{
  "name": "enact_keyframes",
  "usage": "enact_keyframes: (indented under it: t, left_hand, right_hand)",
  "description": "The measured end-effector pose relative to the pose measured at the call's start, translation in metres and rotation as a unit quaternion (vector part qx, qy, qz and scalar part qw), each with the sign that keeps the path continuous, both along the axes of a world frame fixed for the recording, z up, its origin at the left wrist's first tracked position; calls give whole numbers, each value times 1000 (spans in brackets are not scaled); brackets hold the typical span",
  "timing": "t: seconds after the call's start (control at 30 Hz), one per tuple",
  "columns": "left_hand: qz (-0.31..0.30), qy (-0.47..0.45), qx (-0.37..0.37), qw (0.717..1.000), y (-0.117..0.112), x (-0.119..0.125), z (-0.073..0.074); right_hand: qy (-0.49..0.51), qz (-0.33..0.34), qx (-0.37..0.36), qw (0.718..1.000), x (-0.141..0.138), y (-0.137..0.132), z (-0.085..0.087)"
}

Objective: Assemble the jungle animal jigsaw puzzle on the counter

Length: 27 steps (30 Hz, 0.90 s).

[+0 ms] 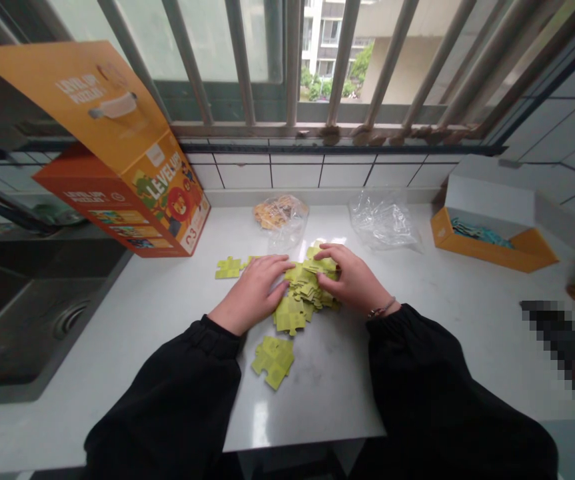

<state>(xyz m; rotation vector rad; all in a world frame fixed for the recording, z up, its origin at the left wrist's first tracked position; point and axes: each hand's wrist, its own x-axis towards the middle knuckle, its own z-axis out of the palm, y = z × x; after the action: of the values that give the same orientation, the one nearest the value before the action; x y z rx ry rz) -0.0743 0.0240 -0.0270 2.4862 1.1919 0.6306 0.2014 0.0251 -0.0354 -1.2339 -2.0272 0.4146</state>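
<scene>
A heap of yellow-green puzzle pieces (303, 293) lies on the white counter (417, 320). My left hand (256, 290) rests palm down on the heap's left side, fingers stretched over the pieces. My right hand (351, 277) lies on the heap's right side, fingers curled onto the top pieces. A joined cluster of pieces (273, 360) lies nearer me, and a couple of loose pieces (229, 267) lie to the left of my left hand. Both arms wear black sleeves.
An orange puzzle box (132, 193) stands tilted at the left, beside a steel sink (22, 320). A plastic bag of orange pieces (280, 215) and an empty clear bag (383, 223) lie at the back. An open orange-and-white box (492, 220) sits at the right. A barred window runs behind.
</scene>
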Motion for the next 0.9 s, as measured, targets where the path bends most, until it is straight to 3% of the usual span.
enact_keyframes:
  t: [0.07,0.13,0.4,0.53,0.6,0.73,0.8,0.9]
  left_hand:
    - [-48,4,-19,999,-2,2,1]
    - [-54,24,-32,998,-2,2,0]
    - [122,83,9,989,5,-8,-6]
    - [169,102,8,980,4,-7,-4]
    - [138,85,7,987,2,-4,-2]
    - [2,72,-30,997,-2,1,-2]
    - [0,80,-41,996,-2,1,-4]
    - [55,88,-29,994,-1,-1,-5]
  right_hand:
    - [11,-18,0,1000,2,1,-2]
    - [31,-39,-13,999,4,3,-2]
    - [61,-60,-68,994,9,4,-4]
    - [48,-65,-83,993,5,1,-3]
    - [48,-62,-84,993,3,1,-2]
    - [36,-81,-71,994,3,1,3]
    - [30,-119,-60,991,9,2,6]
    - [25,-206,-44,977,28,6,6]
